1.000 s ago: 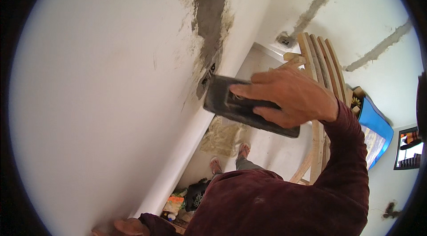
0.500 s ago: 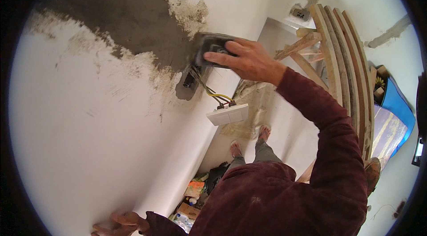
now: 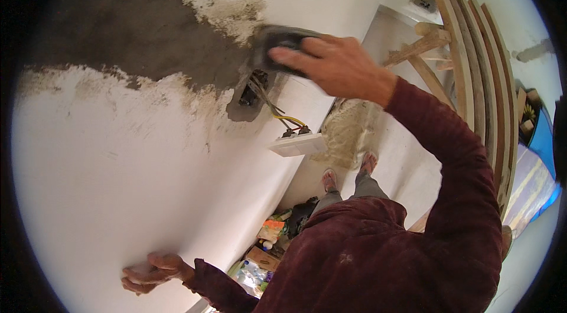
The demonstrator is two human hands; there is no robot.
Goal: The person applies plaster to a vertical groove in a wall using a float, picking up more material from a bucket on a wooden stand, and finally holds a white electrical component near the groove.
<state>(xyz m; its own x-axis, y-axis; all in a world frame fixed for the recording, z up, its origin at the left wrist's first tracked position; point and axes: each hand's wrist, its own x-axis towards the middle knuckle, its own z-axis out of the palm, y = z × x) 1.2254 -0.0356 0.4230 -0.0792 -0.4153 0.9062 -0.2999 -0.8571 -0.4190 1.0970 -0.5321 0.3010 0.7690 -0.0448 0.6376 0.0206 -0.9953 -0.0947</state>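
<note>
My right hand [image 3: 348,71] is closed on a dark, flat hand float [image 3: 267,40], slightly smeared by motion. The float lies against the white wall at the right end of a wet grey mortar patch [image 3: 159,32]. Just below it, an opened wall box [image 3: 251,93] sits in a mortared hole. Wires [image 3: 270,105] run out of the box to a white switch plate [image 3: 298,144], which hangs loose. At the lower left, my left hand [image 3: 155,273] holds nothing. Its fingers are apart and loosely bent, at the wall; whether they touch it I cannot tell.
On the right stands a wooden trestle [image 3: 466,71] with long boards. Beyond it are a blue item [image 3: 537,153] and a striped panel [image 3: 522,183]. Clutter with a cardboard box [image 3: 263,258] lies along the wall's foot. A soiled sheet [image 3: 348,133] covers floor near my feet.
The whole view has shifted, with the wall, switch plate and float higher in the picture. My left hand has come up a little. My right hand keeps hold of the float beside the wall box.
</note>
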